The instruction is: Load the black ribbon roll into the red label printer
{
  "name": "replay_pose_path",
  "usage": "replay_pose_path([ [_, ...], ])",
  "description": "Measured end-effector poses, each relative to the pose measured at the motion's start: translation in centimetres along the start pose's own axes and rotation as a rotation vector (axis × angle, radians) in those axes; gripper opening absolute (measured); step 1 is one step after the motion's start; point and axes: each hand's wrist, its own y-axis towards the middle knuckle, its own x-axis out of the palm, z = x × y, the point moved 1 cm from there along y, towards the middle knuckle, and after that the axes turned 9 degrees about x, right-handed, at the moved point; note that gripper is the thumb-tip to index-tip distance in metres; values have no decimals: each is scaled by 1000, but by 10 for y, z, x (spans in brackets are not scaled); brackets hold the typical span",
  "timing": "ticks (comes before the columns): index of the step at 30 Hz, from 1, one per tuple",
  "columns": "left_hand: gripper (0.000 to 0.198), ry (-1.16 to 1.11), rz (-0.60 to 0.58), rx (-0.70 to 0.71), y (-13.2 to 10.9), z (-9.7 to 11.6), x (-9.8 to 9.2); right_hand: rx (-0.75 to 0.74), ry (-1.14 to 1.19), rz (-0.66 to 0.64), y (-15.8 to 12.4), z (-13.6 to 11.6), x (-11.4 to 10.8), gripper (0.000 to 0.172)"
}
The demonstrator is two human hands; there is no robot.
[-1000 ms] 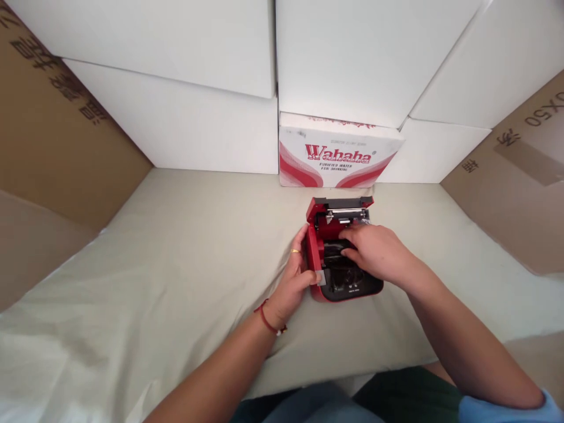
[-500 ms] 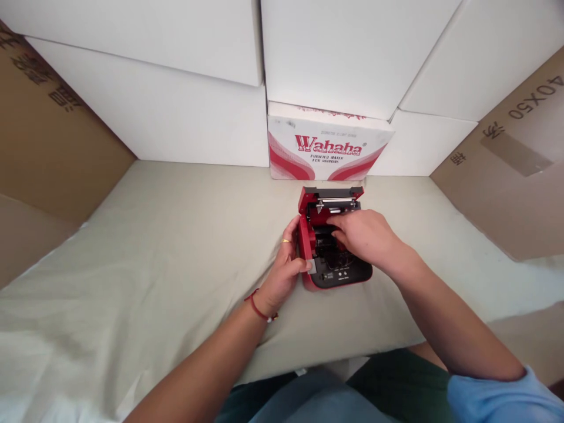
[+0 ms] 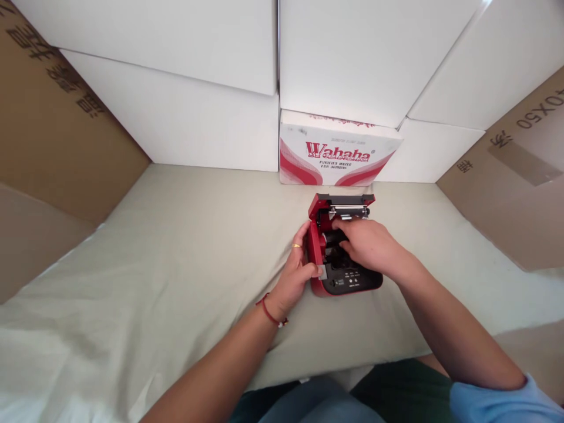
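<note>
A red and black device that looks like a small label printer (image 3: 352, 284) stands on the cloth with its lid raised at the back. My left hand (image 3: 301, 264) grips its left side, the thumb on a grey patch at the front left corner. Inside the open bay lies a black roll (image 3: 333, 237) with a pale left end. My right hand (image 3: 368, 242) reaches in from the right, thumb and fingers closed around the roll. The roll's right end is hidden behind that hand. A metal bar and a dark roller show under the lid.
A pale green cloth (image 3: 198, 247) covers the table. Behind the printer stands a white and red Wahaha carton (image 3: 339, 155) against white panels (image 3: 176, 117). Brown cardboard walls rise at the left (image 3: 57, 135) and right (image 3: 520, 200).
The whole view has shifted, so everything sits a little further right and lower. Inside the bay, the black roll shows its pale left end more clearly. My left hand keeps its hold on the printer.
</note>
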Motion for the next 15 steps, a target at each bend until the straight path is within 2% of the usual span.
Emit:
replay_pose_path([
  [2,109,5,0,11,0,0,0,7,93,16,-6,7,2,42],
  [5,108,12,-2,28,0,-1,-1,-67,329,61,-26,24,1,38],
  [8,109,35,-1,28,2,-1,-1,-151,660,125,-58,62,-5,37],
  [12,107,24,-10,30,2,-1,-1,-71,941,146,-88,131,-2,60],
  [15,106,22,-10,28,1,0,-1,20,858,137,-83,163,21,73],
])
